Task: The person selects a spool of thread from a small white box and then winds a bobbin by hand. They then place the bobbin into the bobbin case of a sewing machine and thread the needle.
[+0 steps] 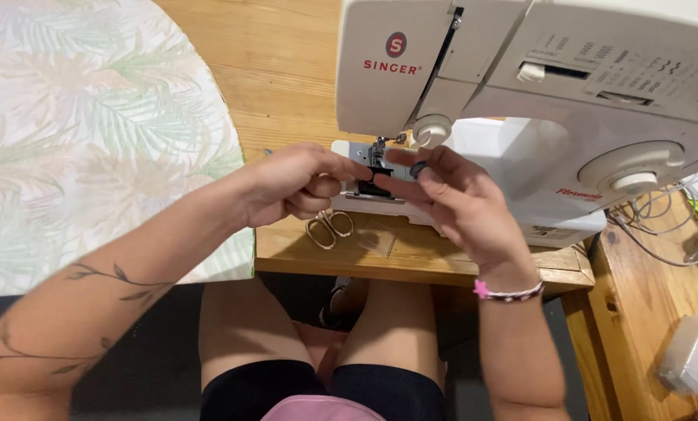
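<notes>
Both hands at the needle area of a white sewing machine.

Nearest, the right hand [462,204] pinches a small dark round bobbin [418,168] between thumb and forefinger, just right of the needle. The left hand [290,185] has its fingertips pressed together on a small black part [374,173] at the needle plate [376,189]. Small scissors [329,228] and a clear plastic piece [378,238] lie on the wooden table [286,86] below the hands. Behind stands the sewing machine [536,86]; leaf-print fabric [92,132] lies left.
</notes>
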